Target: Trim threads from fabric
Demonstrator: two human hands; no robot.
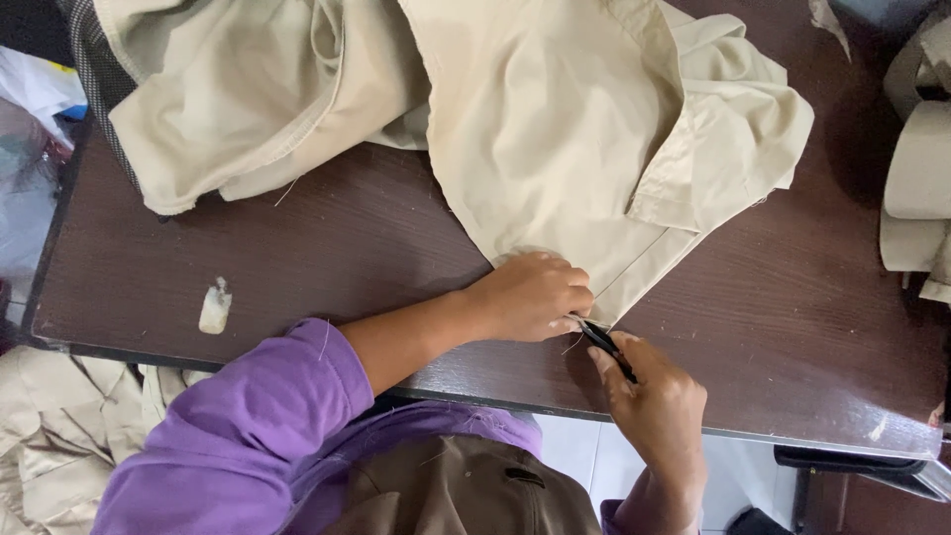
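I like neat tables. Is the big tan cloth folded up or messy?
Messy: the tan cloth lies bunched and rumpled across the brown table.

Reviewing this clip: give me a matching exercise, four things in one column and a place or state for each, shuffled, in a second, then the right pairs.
Things:
1. left hand
2. right hand
3. white chalk piece
4. beige garment

Places or states:
A. lies alone on the dark table, left part
B. grips a small black cutting tool
C. spread over the table's far side
D. presses down the garment's near corner

Pairs: 1-D, 2-B, 3-A, 4-C
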